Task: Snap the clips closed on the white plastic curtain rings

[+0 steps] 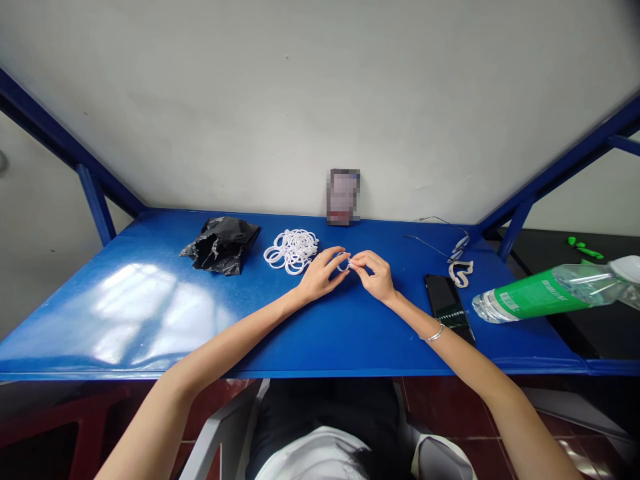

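Head-worn camera, sole view, looking forward and down from above lap (325, 402): blue table (320, 343) close, left hand (318, 276), right hand (377, 277) mid-view, wall (300, 100) filling top.

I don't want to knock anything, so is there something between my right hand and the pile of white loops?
Yes: your left hand, just right of the pile of white loops, blocks the direct path; your right hand pinches a single white loop.
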